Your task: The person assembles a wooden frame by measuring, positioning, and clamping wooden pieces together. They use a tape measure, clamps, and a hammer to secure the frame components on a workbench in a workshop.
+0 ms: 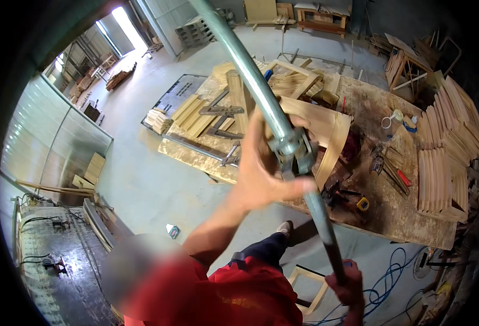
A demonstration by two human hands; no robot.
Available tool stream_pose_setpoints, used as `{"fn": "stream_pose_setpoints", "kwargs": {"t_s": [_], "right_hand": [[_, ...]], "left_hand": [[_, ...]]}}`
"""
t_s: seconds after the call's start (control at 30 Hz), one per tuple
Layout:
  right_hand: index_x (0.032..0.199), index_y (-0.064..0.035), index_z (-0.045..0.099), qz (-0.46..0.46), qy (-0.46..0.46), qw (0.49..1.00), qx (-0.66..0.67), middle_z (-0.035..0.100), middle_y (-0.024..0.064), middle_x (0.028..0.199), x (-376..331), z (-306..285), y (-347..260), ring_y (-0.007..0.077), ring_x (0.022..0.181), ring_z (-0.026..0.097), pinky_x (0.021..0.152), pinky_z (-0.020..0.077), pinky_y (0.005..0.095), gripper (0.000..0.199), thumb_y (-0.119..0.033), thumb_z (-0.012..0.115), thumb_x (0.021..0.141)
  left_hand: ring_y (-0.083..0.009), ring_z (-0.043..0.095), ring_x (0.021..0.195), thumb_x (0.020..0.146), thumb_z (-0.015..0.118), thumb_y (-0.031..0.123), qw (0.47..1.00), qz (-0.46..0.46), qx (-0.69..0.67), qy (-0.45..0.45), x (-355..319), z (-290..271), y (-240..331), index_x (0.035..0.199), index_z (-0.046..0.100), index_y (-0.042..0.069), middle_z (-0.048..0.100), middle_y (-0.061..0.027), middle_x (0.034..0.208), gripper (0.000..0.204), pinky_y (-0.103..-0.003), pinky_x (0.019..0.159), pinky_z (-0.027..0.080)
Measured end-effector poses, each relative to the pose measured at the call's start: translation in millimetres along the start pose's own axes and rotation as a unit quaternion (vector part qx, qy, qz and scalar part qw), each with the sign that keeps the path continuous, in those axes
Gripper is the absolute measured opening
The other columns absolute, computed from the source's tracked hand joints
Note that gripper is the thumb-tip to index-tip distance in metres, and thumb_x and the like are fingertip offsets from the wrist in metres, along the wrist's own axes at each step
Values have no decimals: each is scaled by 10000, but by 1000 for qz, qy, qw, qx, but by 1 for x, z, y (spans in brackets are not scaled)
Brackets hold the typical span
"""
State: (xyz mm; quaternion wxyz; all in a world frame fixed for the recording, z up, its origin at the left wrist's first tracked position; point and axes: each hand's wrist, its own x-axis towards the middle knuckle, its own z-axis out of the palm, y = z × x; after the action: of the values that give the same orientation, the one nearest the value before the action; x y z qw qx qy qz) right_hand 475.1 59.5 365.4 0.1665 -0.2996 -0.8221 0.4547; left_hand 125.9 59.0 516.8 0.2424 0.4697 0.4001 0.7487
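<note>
A long grey-green metal pipe clamp (pixel 254 81) runs slantwise across the view, from the top edge down to the lower right. My left hand (pixel 266 168) is closed around it at the metal jaw fitting (pixel 293 149), thumb across the lower side and fingers partly hidden behind. At the lower end of the bar, my right hand (pixel 348 285) grips it, slightly blurred. Behind the clamp, a curved pale wooden piece (pixel 334 138) rests on the workbench (pixel 380 201).
On the bench lie metal clamps (pixel 217 111), wooden slats (pixel 190 114), a yellow tape measure (pixel 362 204) and a red-handled tool (pixel 403 177). Stacked wooden parts (pixel 440 179) stand right. A blue hose (pixel 394 274) and wooden frame (pixel 312 285) lie on the floor. A metal-topped table (pixel 60 244) stands left.
</note>
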Motion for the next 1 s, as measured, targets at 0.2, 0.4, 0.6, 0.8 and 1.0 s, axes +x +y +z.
{"fn": "stream_pose_setpoints", "kwargs": {"t_s": [0.2, 0.4, 0.6, 0.8, 1.0], "right_hand": [[1175, -21, 596, 65, -46, 997, -18, 640, 133, 1265, 128, -132, -50, 283, 1145, 617, 973, 481, 394, 543, -183, 878, 740], [1132, -28, 593, 86, -21, 996, 17, 553, 11, 907, 237, -207, -33, 111, 844, 508, 753, 461, 282, 485, -319, 826, 822], [1199, 4, 604, 73, 90, 988, 104, 586, 40, 1027, 310, -222, 38, 139, 941, 561, 845, 481, 303, 612, -434, 796, 817], [1068, -17, 592, 64, 79, 991, 81, 560, 57, 985, 330, -230, 88, 167, 920, 544, 843, 473, 343, 610, -553, 747, 821], [986, -73, 564, 100, 26, 987, 123, 533, 26, 809, 344, -224, 124, 117, 661, 592, 529, 493, 288, 559, -618, 655, 906]], "left_hand": [[-203, 671, 853, 692, 938, 139, 985, 79, 69, 139, 141, -43, -13, 1145, 528, -38, 658, -112, 960, 636, -316, 779, 578], [-180, 663, 762, 814, 829, 31, 986, 32, -2, 165, 244, -107, -32, 1022, 647, -40, 667, -82, 854, 286, -300, 706, 556], [-191, 650, 758, 845, 833, 145, 978, -97, 71, 173, 277, -171, -69, 972, 689, -37, 694, -99, 854, 265, -306, 730, 517], [-239, 661, 661, 922, 739, 183, 949, -154, 88, 261, 256, -240, -71, 908, 661, -42, 669, -150, 774, 238, -344, 566, 545], [-171, 640, 897, 857, 835, 154, 924, -264, 95, 258, 233, -261, -105, 1106, 670, -13, 677, -41, 962, 342, -316, 843, 501]]}}
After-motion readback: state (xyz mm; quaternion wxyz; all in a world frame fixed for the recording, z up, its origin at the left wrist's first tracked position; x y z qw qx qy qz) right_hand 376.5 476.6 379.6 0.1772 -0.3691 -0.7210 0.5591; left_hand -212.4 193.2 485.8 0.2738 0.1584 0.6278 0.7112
